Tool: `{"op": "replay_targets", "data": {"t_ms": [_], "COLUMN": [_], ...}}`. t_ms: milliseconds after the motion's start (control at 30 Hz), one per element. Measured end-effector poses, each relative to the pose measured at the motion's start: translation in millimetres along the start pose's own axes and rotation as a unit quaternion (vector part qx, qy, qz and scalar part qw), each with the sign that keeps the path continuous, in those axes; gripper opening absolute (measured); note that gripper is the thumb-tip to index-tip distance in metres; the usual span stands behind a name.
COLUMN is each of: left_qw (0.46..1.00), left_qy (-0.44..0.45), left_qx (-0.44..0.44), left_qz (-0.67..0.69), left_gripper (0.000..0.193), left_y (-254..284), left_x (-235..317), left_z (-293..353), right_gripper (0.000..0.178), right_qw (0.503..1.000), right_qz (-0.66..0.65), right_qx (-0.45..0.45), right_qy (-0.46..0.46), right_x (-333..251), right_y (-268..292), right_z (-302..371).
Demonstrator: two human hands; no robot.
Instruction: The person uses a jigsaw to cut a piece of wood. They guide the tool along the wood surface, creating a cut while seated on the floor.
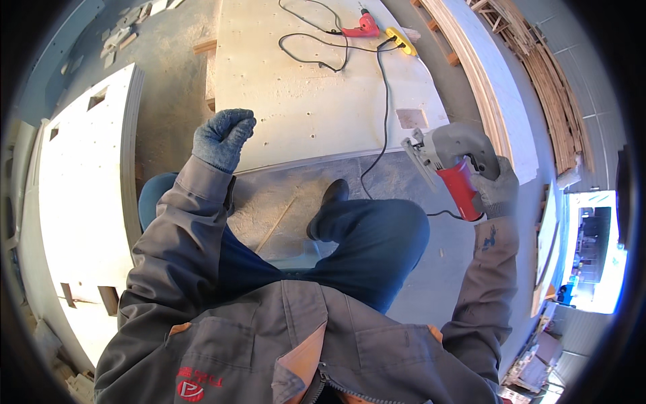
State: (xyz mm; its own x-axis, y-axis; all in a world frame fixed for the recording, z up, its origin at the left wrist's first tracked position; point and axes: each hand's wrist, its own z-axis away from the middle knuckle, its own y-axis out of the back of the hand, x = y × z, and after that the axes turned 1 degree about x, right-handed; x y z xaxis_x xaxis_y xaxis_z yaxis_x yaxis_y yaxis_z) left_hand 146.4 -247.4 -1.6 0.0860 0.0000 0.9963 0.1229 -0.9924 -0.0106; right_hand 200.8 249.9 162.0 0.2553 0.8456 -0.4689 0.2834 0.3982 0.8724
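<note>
My right hand (499, 192), in a grey glove, is wrapped round the handle of a red and grey jigsaw (460, 188). The saw is held up off to the right of my knee, its metal base plate tilted toward the board. A dark cord trails from its lower end. My left hand (225, 138), in a blue-grey glove, is closed in a fist over the near left corner of a large plywood board (303, 114); no object shows in it. The board has small holes and a square cutout (412, 118) near its right corner.
A red power drill (363, 25) and a yellow power strip (401, 40) lie on the board's far end among looping black cords (385, 101). Plywood stacks stand at the left (81, 175) and right (494, 74). Sawdust and a thin wood strip (276, 225) lie on the floor.
</note>
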Motion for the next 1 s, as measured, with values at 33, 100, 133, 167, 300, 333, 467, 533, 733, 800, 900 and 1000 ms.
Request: {"op": "replay_targets", "data": {"t_ms": [33,100,133,167,300,333,467,533,733,800,900,1000], "left_qw": [1.000,0.999,0.997,0.998,0.999,0.999,0.997,0.997,0.996,0.995,0.994,0.994], "left_qy": [0.010,0.046,0.066,0.065,0.009,0.005,0.011,0.009,0.018,0.029,0.049,0.053], "left_qx": [-0.001,0.015,0.025,0.025,0.036,0.038,0.030,0.024,0.049,0.047,0.044,0.045], "left_qz": [0.020,-0.001,-0.013,-0.003,-0.025,-0.032,-0.067,-0.078,-0.068,-0.084,-0.089,-0.081], "left_gripper": [0.019,0.019,0.020,0.020,0.020,0.020,0.022,0.024,0.020,0.021,0.023,0.023], "left_y": [2.6,8.2,11.4,12.7,17.8,19.8,29.1,34.6,51.3,54.9,54.2,53.8], "left_x": [-5.6,-9.0,-10.9,-12.2,1.0,2.4,15.4,15.2,9.0,8.8,8.3,5.7], "left_z": [-5.4,-18.4,-20.9,-24.4,-21.2,-19.6,-12.3,-9.5,-3.0,-2.3,-3.4,-3.7], "right_gripper": [0.048,0.050,0.051,0.052,0.046,0.044,0.038,0.037,0.035,0.035,0.036,0.036], "right_qw": [1.000,0.997,0.994,0.989,0.976,0.978,0.952,0.955,0.953,0.942,0.946,0.948], "right_qz": [-0.006,-0.050,-0.087,-0.120,-0.174,-0.143,-0.230,-0.216,-0.237,-0.264,-0.257,-0.246], "right_qx": [-0.011,-0.039,-0.059,-0.074,-0.129,-0.152,-0.184,-0.181,-0.162,-0.166,-0.161,-0.168], "right_qy": [0.012,0.035,0.043,0.052,0.025,-0.003,-0.083,-0.091,-0.099,-0.119,-0.113,-0.115], "right_x": [-18.3,-52.6,-65.4,-79.0,-103.9,-109.3,-118.2,-116.1,-110.6,-110.9,-94.9,-90.9], "right_y": [-1.4,-14.6,-29.4,-39.9,-110.0,-126.9,-176.9,-189.8,-206.0,-210.6,-215.1,-220.2], "right_z": [-6.4,-19.9,-24.5,-27.1,-27.6,-22.0,0.7,8.0,15.2,16.0,10.2,10.3]}}
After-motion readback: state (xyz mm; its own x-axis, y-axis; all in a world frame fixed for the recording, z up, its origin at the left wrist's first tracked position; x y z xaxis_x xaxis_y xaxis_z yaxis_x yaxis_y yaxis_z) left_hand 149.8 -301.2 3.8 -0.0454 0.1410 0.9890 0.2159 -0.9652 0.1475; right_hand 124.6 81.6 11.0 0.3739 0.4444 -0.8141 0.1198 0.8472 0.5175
